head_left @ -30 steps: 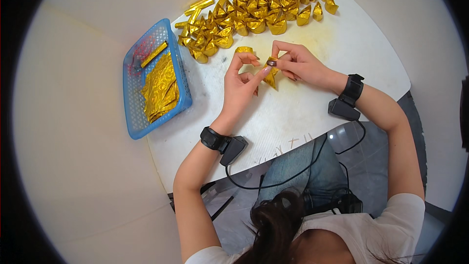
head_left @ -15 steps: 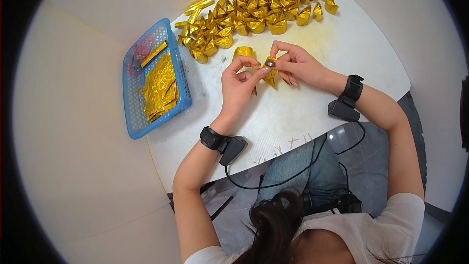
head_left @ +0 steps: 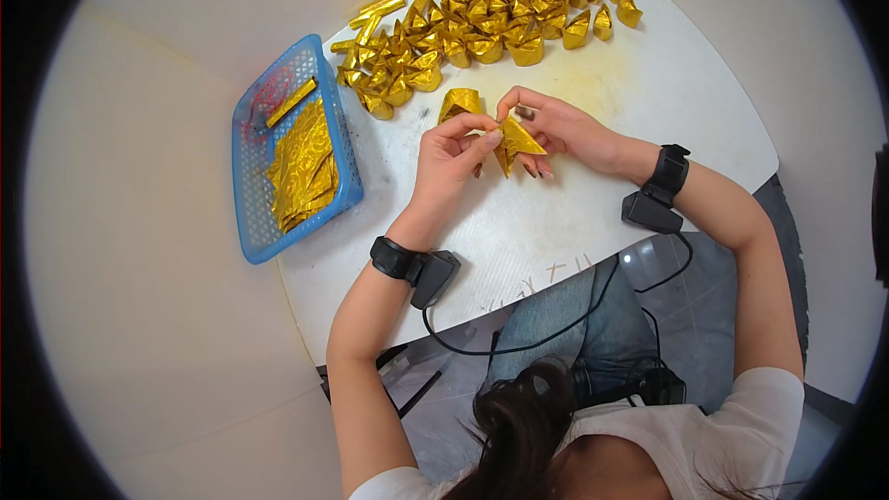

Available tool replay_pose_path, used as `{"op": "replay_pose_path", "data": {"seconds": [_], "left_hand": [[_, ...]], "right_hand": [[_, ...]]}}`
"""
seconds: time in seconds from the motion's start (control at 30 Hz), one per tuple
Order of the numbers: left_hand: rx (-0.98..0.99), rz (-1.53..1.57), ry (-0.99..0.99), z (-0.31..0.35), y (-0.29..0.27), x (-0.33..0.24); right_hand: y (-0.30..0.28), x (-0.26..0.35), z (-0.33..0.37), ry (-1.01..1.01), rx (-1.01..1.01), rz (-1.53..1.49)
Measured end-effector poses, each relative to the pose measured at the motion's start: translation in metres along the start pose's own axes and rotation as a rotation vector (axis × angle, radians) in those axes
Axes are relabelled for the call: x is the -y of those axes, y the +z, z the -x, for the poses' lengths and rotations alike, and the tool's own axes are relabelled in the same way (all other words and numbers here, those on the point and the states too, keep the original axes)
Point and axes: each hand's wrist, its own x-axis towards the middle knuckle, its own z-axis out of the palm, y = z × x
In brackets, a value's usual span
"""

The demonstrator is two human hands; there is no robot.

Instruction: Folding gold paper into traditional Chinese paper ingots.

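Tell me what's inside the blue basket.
The blue basket holds a stack of gold foil sheets, a narrow gold strip near its far end and something pinkish-red, too unclear to name. Whatever lies beneath the stack is covered.

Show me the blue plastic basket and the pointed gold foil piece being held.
Blue plastic basket (head_left: 347, 167), head view: its right side wall.
Pointed gold foil piece (head_left: 520, 138), head view: its broad triangular face.

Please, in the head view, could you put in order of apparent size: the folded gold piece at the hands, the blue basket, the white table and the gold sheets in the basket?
Largest to smallest:
1. White table
2. Blue basket
3. Gold sheets
4. Folded gold piece, partly hidden by fingers
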Motion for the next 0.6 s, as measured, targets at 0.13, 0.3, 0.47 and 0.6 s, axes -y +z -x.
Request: {"op": "replay_pose_path", "data": {"seconds": [0.13,0.3,0.47,0.6], "left_hand": [[0.057,0.213,0.010,-0.001,-0.007,0.010],[0.142,0.375,-0.023,0.001,-0.006,0.014],[0.157,0.495,-0.095,0.005,0.003,0.004],[0.151,0.461,-0.097,0.002,0.003,0.008]], "right_hand": [[-0.003,-0.004,0.000,0.003,0.037,-0.064],[-0.004,-0.005,0.002,-0.005,0.062,0.002],[-0.005,-0.010,0.001,-0.010,0.081,-0.122],[-0.005,-0.015,-0.003,-0.030,0.067,-0.061]]}}
